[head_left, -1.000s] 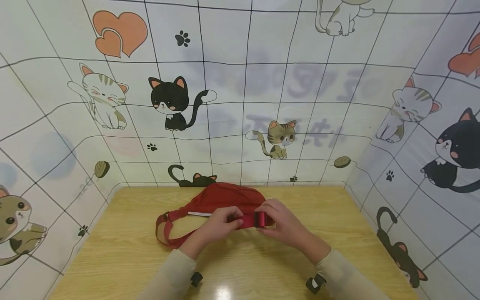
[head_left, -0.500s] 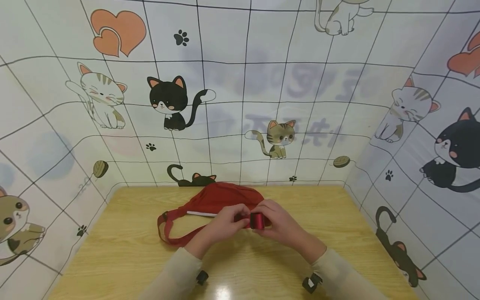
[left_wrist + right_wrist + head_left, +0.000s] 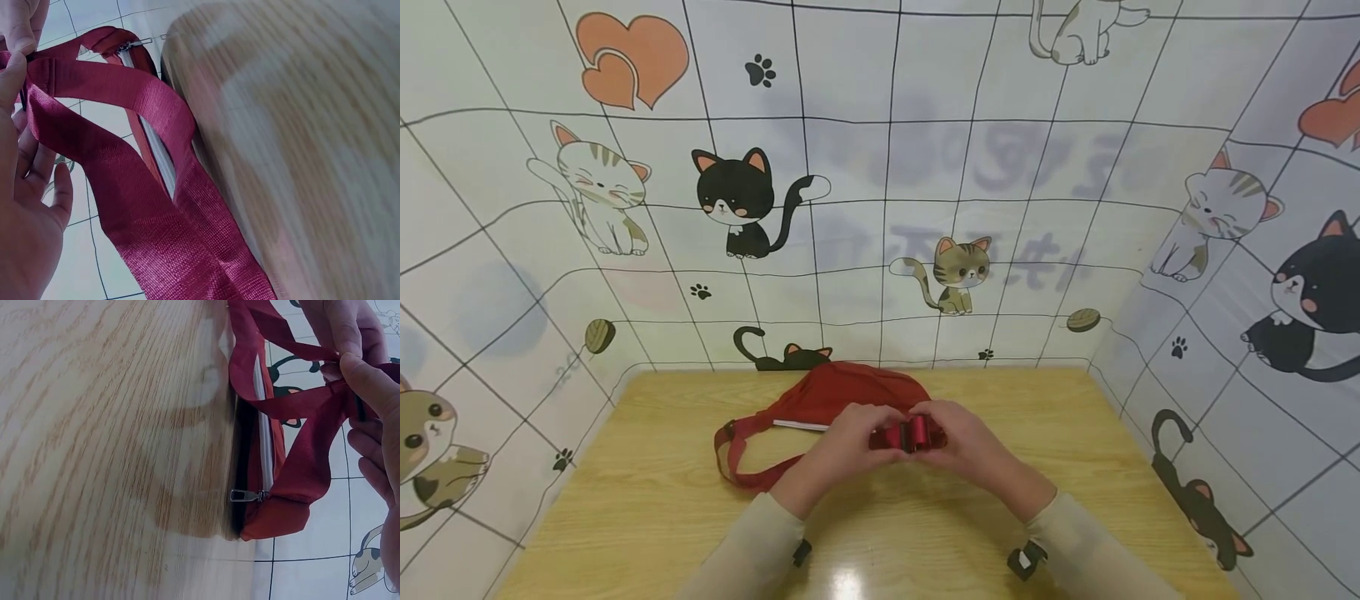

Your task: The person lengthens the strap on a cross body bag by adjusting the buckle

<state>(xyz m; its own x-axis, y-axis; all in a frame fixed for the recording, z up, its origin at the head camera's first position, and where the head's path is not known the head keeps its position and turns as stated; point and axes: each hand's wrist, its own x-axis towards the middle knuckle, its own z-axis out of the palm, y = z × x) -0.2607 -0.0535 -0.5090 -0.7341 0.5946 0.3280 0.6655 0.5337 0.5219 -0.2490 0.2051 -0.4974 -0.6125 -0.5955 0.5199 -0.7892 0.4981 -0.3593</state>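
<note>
A red waist bag (image 3: 857, 392) lies at the back of the table, with a long red strap (image 3: 125, 200) running from its ends. My left hand (image 3: 846, 450) pinches the strap just left of a dark buckle (image 3: 906, 437). On the other side, my right hand (image 3: 973, 446) grips a folded loop of strap against that buckle. Thumbs and fingertips of both hands nearly meet there, so much of the buckle is hidden. The bag's pale zipper (image 3: 264, 437) shows in the right wrist view, its metal pull (image 3: 245, 495) hanging at one end.
The wooden table (image 3: 647, 533) reaches back to a cloth wall (image 3: 865, 183) printed with cats and grid lines. A strap loop (image 3: 730, 462) with a small adjuster lies at the bag's left. Side walls (image 3: 1247, 333) stand close on both sides.
My left hand has moved right along the strap, closing the gap to my right hand. The buckle and strap loop have shifted slightly left. The bag stays nearly in place.
</note>
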